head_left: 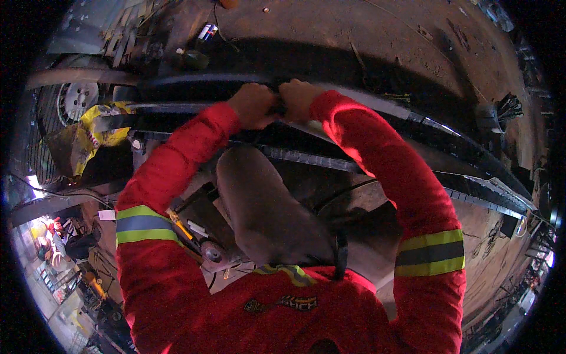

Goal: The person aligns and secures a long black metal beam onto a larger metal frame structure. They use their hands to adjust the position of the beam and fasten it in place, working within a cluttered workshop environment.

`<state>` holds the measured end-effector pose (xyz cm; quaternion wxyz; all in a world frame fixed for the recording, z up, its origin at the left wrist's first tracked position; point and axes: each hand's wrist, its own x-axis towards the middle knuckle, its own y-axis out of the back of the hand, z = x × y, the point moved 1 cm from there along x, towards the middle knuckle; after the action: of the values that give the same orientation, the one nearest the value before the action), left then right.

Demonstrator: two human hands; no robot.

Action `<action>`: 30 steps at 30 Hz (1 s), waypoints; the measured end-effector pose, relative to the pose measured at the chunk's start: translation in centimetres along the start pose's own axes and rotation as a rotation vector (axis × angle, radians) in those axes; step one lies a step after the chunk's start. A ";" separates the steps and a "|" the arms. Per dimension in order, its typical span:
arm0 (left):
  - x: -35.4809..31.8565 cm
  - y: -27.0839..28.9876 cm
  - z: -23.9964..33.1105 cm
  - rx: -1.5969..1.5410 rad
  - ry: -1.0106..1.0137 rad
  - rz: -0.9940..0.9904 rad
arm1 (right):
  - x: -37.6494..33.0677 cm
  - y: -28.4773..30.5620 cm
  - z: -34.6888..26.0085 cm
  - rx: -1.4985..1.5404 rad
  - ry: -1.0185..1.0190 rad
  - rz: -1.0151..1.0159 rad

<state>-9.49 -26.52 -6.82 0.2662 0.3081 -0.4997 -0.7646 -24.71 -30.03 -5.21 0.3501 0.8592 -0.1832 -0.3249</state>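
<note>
My left hand point(253, 105) and my right hand point(298, 98) are side by side, both closed around the top edge of a long dark metal bar point(194, 81) that runs across the view. Both arms wear red sleeves with yellow and grey reflective bands. More long dark metal bars point(466, 144) lie stacked below and to the right of the hands. What the fingers hold beyond the bar's edge is hidden.
A grey rounded shape point(265, 203) hangs below my arms at the centre. An angle grinder point(203, 245) with a yellow handle lies lower left. A fan in a wire cage point(71, 106) and a yellow cloth point(97, 127) are at the left. The brown dusty floor point(383, 35) spreads beyond the bars.
</note>
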 end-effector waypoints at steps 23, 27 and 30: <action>-1.7 -4.0 -0.4 0.263 -0.064 0.420 | -1.3 -5.7 0.6 -0.326 0.052 0.494; -1.9 -3.8 0.7 0.229 0.040 0.408 | -0.9 -6.2 1.5 -0.382 0.059 0.504; -1.8 -3.2 1.7 0.308 0.136 0.368 | -0.8 -4.3 2.5 -0.312 0.016 0.312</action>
<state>-9.81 -23.03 -8.92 0.3838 0.2995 -0.6389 -0.5957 -26.56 -27.85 -9.33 0.5263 0.7584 -0.2587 -0.2843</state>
